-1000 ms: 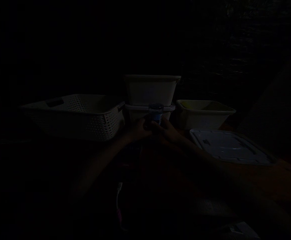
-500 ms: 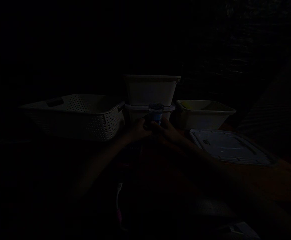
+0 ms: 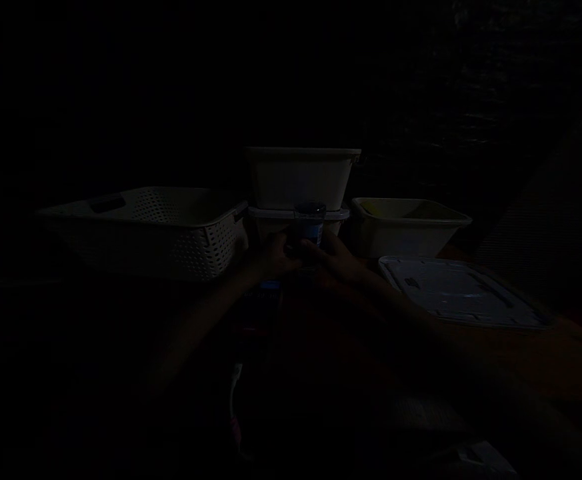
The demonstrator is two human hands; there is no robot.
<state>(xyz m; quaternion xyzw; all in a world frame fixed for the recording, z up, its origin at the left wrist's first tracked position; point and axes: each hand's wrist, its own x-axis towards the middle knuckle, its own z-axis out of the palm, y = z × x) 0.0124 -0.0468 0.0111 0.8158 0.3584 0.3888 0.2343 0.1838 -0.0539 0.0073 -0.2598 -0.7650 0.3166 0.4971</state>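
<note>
1. The scene is very dark; most of the reddish-brown wooden worktop (image 3: 521, 360) is lost in shadow, and only its right-hand part can be made out.
2. A small upright cylindrical container with a dark lid and a blue label (image 3: 311, 227) is held near the middle of the worktop, towards its far edge; its lower part is hidden by the hands.
3. The left hand (image 3: 273, 259) is curled around the container's left side and the right hand (image 3: 335, 259) around its right side, the fingers of both closed on it; single fingers cannot be told apart.
4. Behind it, two stacked pale plastic tubs (image 3: 298, 177) are seen.
5. A white perforated plastic basket (image 3: 145, 230) lies towards the far left, a yellowish open plastic tub (image 3: 405, 227) towards the far right.
6. A flat white rectangular lid (image 3: 458, 293) rests by the right edge.
7. A pale object with a pink tip (image 3: 235, 407) near the front edge cannot be identified.
</note>
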